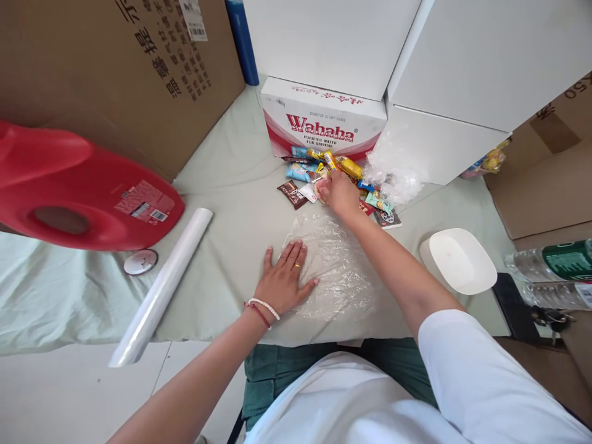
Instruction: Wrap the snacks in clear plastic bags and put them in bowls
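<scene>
My left hand (pixel 283 280) lies flat with fingers spread on the left edge of a clear plastic bag (pixel 340 271) spread on the pale green cloth. My right hand (pixel 339 192) reaches forward into a pile of small wrapped snacks and candies (pixel 303 172), fingers curled over the packets; what it grips is hidden. The pile sits in front of a red-and-white Wahaha water carton (pixel 324 120). Crumpled clear plastic (pixel 395 176) lies to the right of the pile.
A large red jug (pixel 78 191) lies at left beside a round white cap (pixel 140 261) and a roll of white film (pixel 160 290). A white bowl (pixel 460 259) sits at right, with water bottles (pixel 555 271) beyond it. Cardboard boxes (pixel 115 61) and white boxes (pixel 462 55) stand behind.
</scene>
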A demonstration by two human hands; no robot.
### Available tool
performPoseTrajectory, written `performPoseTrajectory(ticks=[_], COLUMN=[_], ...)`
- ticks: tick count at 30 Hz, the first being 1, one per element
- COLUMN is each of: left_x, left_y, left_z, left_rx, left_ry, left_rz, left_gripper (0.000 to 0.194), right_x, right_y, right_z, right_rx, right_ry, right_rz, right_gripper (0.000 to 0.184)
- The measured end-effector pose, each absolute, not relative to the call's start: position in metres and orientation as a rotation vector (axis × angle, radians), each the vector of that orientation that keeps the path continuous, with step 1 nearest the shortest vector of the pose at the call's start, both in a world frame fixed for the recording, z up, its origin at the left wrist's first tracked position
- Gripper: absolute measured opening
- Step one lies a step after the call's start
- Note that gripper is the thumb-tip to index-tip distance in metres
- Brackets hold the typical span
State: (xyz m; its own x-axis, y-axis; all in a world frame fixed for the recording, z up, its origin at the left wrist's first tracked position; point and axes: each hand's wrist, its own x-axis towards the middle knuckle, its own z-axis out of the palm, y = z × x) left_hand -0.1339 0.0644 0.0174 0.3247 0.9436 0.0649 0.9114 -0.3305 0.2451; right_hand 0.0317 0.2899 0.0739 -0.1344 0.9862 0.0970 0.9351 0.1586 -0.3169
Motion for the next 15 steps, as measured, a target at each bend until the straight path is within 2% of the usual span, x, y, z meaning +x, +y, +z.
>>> performPoseTrajectory(ticks=[4,10,12,15], left_x=[-0.134,-0.134,-0.134,-0.134], left_y=[0.065,0.065,0.065,0.065], left_z=[0.017,0.016,0.015,0.015], left_rx=[2.421,2.452,2.455,2.452], left_ry=[1.721,1.728,1.731,1.729], left_rz=[0.279,0.273,0.279,0.28], left_gripper=[0.081,0.081,0.08,0.079], right_x=[0.019,0.033,0.041,0.058], right_y=[0.285,0.253,0.238,0.209], right_z=[0.064,0.075,0.089,0.113], right_rx=[-1.91,-1.612,-1.464,-1.217], right_ry=[-2.169,-2.264,-2.29,-2.425], right_rz=[0.235,0.112,0.199,0.498], right_gripper=[0.042,0.028,0.027,0.024])
